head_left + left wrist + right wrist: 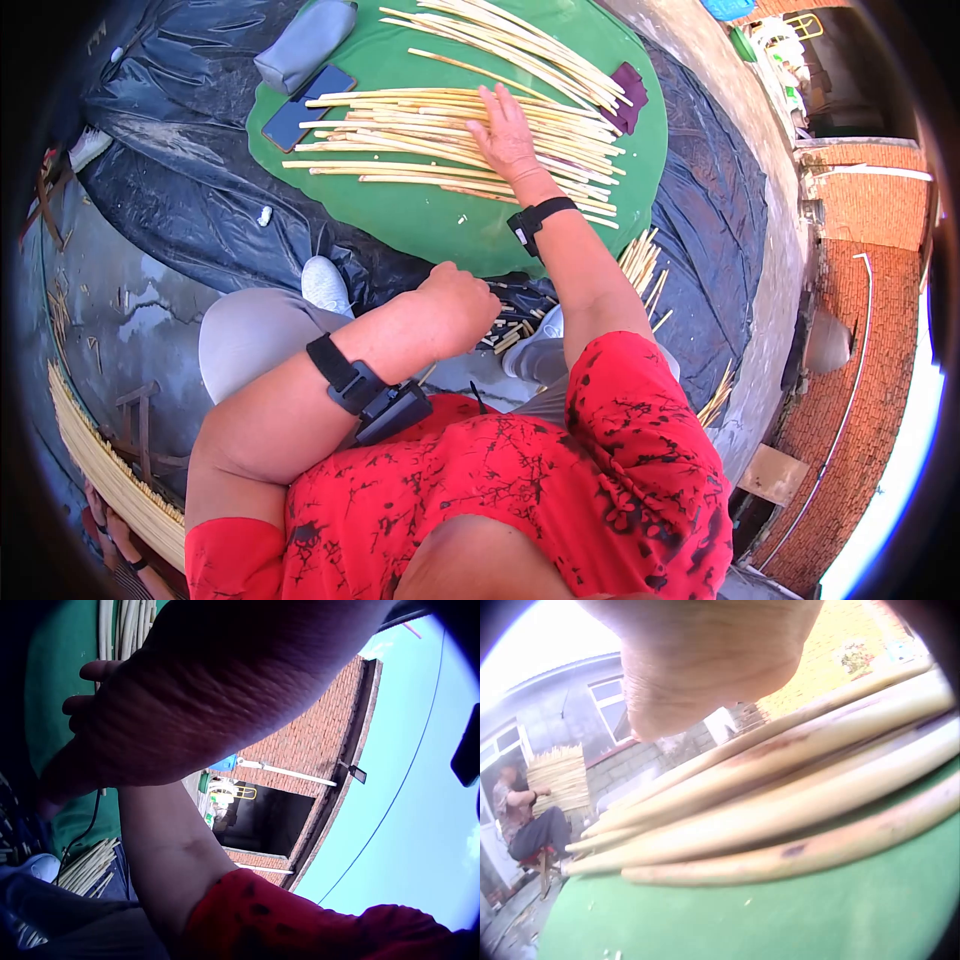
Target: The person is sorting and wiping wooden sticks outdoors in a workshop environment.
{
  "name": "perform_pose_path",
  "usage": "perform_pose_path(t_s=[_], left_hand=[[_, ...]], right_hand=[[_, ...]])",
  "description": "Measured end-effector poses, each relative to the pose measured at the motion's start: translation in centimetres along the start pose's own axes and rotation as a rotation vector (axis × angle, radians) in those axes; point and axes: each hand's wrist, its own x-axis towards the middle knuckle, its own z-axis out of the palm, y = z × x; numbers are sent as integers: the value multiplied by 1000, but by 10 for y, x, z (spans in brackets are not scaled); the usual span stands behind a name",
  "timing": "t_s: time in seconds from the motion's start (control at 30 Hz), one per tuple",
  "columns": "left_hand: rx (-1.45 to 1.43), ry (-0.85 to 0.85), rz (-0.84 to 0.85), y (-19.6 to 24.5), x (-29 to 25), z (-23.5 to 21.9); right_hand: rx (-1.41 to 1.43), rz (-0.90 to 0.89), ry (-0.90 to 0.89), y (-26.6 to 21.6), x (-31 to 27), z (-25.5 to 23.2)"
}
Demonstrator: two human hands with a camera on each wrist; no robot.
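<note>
Many pale peeled sticks (400,140) lie side by side on a green cloth (400,220). My right hand (508,140) rests on them near their right half, fingers spread. Close up in the right wrist view, its underside (705,667) is above several sticks (780,817); its fingertips are out of that frame. My left hand (460,308) is in front of my body, short of the cloth's near edge, fingers loosely curled and nothing visible in it. It appears large and dark in the left wrist view (165,712), partly hiding my right arm (165,847).
A grey pouch (305,45) and a dark phone (308,105) lie at the cloth's left, a purple cloth (625,98) at its right. More sticks curve along the far side. Short sticks (640,262) lie near my feet. Another person (529,814) sits by a stick mat (559,780).
</note>
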Motion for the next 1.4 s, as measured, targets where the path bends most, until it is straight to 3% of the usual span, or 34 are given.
perform_pose_path(t_s=[0.13,0.2,0.23,0.3,0.47,0.6,0.73,0.93,1.0,1.03,1.07,1.2,1.27,1.3,1.33,1.4], left_hand=[[46,49,3,-4,-9,-1],[27,59,-3,-8,-11,0],[16,74,-13,-10,-11,1],[1,84,-30,-16,-9,0],[22,60,-96,-29,1,1],[23,51,-98,-30,8,2],[39,40,-90,-28,12,-1],[81,93,-74,-24,14,4],[95,112,-55,-21,14,4],[95,78,-72,-19,15,3],[96,45,-90,-18,15,1],[93,71,-103,-15,16,-2],[110,167,-123,-15,20,0],[105,196,-112,-15,20,-1],[105,202,-111,-14,21,-5],[108,378,-97,-9,22,-12]], right_hand=[[-149,385,221,99,-6,-40],[-363,606,101,156,-20,-62],[-345,836,-7,163,-19,-80],[-444,936,-74,202,-29,-88],[-399,907,-196,261,-42,-69],[-140,810,-63,286,-48,-47],[-171,808,-80,274,-39,-69],[-130,948,217,268,-51,-123],[-33,957,404,268,-55,-148],[-63,994,277,281,-58,-166],[63,985,457,290,-63,-173],[-178,869,591,228,-55,-231],[-255,776,616,202,-54,-257],[-424,700,687,194,-55,-264],[-427,694,689,174,-53,-275],[-114,702,680,135,-52,-298]])
